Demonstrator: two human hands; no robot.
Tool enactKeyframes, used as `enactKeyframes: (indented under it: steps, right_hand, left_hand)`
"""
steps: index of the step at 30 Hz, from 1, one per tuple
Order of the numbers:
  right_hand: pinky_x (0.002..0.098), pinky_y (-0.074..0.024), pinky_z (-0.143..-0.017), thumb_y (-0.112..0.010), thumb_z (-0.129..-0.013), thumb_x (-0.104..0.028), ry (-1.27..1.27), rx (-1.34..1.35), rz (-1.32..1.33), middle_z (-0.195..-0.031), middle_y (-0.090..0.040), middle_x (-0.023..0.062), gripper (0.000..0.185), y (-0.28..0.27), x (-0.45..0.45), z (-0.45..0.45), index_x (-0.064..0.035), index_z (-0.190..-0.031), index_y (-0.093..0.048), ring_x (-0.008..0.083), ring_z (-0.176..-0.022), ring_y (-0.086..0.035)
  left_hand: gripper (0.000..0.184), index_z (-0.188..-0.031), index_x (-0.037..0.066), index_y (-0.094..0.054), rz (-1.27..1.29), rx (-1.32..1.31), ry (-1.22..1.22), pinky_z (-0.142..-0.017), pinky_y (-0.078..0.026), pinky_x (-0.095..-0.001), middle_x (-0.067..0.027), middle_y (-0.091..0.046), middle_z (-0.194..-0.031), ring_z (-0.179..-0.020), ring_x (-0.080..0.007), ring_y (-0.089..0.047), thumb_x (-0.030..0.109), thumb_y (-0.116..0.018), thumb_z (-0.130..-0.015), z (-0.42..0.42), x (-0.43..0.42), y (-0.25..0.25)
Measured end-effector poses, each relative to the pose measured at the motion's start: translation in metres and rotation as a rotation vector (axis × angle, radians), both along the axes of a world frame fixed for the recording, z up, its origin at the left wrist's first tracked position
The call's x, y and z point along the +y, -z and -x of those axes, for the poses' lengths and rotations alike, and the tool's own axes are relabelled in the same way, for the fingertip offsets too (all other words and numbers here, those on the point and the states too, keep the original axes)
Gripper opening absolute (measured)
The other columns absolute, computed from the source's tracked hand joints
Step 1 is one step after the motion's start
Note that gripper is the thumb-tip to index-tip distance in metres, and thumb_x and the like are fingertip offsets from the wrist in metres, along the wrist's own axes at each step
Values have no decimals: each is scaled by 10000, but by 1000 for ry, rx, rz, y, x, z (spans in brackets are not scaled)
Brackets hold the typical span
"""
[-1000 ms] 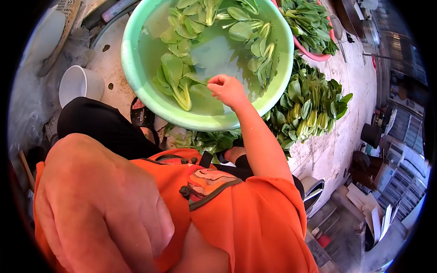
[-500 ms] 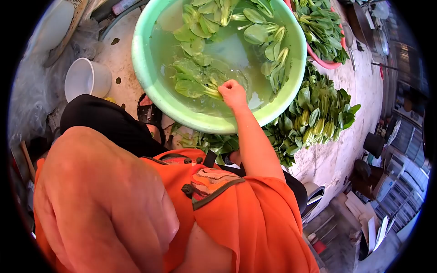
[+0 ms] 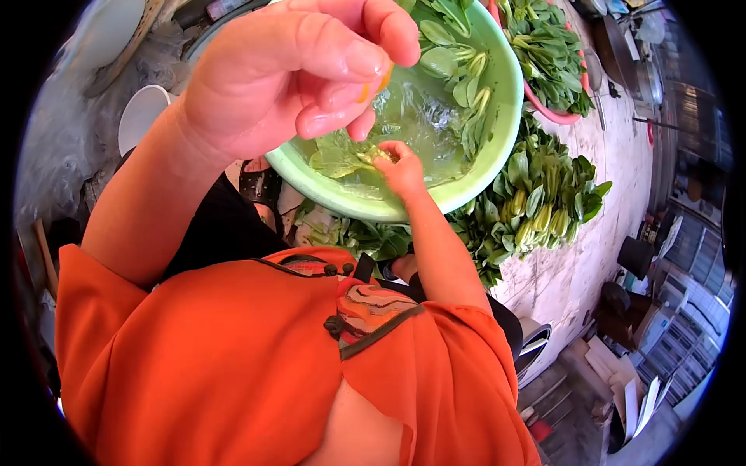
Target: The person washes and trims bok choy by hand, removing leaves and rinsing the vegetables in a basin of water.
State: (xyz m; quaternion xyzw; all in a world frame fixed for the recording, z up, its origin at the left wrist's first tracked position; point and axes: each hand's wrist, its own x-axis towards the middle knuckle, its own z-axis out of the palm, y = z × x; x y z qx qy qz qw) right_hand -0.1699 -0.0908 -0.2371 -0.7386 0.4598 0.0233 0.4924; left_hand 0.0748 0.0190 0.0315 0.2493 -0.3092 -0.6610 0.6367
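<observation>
My right hand (image 3: 400,167) is in the green basin (image 3: 509,93), its fingers closed on the pale stems of a leafy green like bok choy (image 3: 334,158). The leaves lie in the water to the left of the hand. Close to the camera, my left hand (image 3: 295,78) is raised over the basin's left part and hides much of it. Its fingers are curled, and a small orange-yellow bit (image 3: 375,84) shows between the fingertips; I cannot make out what it is. More bok choy (image 3: 458,66) floats along the basin's right side.
A heap of bok choy (image 3: 536,198) lies on the floor right of the basin. Behind it, a pink tub (image 3: 563,116) holds more greens. Left are a white bucket (image 3: 140,116) and clear plastic (image 3: 62,155). My sandalled foot (image 3: 260,186) is beside the basin.
My left hand has risen from low in front of my chest to above the basin. My right hand stays nearly in place with the bok choy, and the water looks more stirred.
</observation>
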Motion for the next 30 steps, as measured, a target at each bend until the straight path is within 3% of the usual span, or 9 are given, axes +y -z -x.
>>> enactKeyframes:
  steps: [2, 6, 12, 17, 20, 21, 25, 28, 30]
  right_hand:
    - [302, -497, -818, -720, -744, -132, 305, -153, 0, -961, -649, 66, 332, 4, -14, 7, -75, -1062, -642, 183, -845, -616]
    - [260, -500, -761, -703, -742, -83, 77, -74, 168, -885, -648, 34, 307, -24, -17, 10, -45, -1040, -641, 129, -785, -605]
    - [244, -498, -764, -703, -737, -51, 154, -279, 0, -915, -638, 32, 324, -130, -30, 3, -24, -1050, -629, 99, -822, -591]
    - [255, -502, -770, -734, -747, -41, 175, -341, 8, -906, -640, 45, 302, -195, -13, -7, -11, -1028, -628, 109, -831, -593]
    - [250, -502, -753, -734, -769, -44, 228, -421, -23, -894, -642, 42, 261, -218, 0, -16, -2, -1005, -631, 108, -814, -595]
    - [227, -491, -667, -736, -791, -56, 225, -463, -24, -875, -640, 36, 222, -219, 2, -19, -3, -981, -636, 90, -765, -581]
    - [209, -419, -520, -711, -849, -139, 365, -530, -65, -853, -637, 33, 184, -224, 5, -26, -23, -973, -640, 66, -684, -533]
    - [215, -430, -524, -656, -897, -206, 573, -644, -228, -864, -641, 40, 205, -231, -3, -27, -25, -992, -638, 86, -681, -538]
    - [220, -436, -535, -618, -921, -242, 558, -631, -206, -888, -648, 49, 238, -230, -7, -23, -26, -1018, -636, 97, -686, -542]
  left_hand:
    - [162, -969, 47, -574, -112, -63, -39, -631, -456, -272, 37, -492, -599, -476, -81, -449, 172, -598, -869, -2, -10, 9]
    - [165, -975, 60, -589, -321, -290, -140, -644, -441, -249, 35, -498, -654, -505, -72, -446, 185, -596, -868, 6, -20, 23]
    - [308, -1078, 6, -594, -288, -694, -135, -706, -466, -235, -36, -600, -852, -715, -96, -577, 136, -636, -802, 23, -31, 48]
    - [657, -1266, 16, -493, 25, -1211, -131, -888, -483, -368, -178, -611, -1104, -983, -286, -625, 239, -746, -701, 59, -23, 73]
    - [741, -1317, 66, -458, 59, -1401, -69, -945, -452, -427, -209, -607, -1124, -1062, -362, -583, 275, -766, -676, 72, -22, 86]
    - [692, -1279, 55, -482, 70, -1484, -13, -955, -446, -425, -208, -619, -1084, -1028, -373, -590, 285, -750, -684, 71, -24, 81]
    - [595, -1204, 19, -511, 53, -1492, 37, -850, -490, -407, -194, -656, -995, -940, -344, -628, 322, -705, -730, 65, -30, 81]
    - [412, -1096, -19, -548, -183, -1177, 206, -853, -485, -376, -152, -649, -924, -899, -267, -633, 241, -638, -790, 54, -32, 72]
    - [339, -1064, -17, -563, -331, -491, 257, -812, -491, -336, -121, -656, -887, -854, -215, -630, 224, -597, -828, 46, -34, 81]
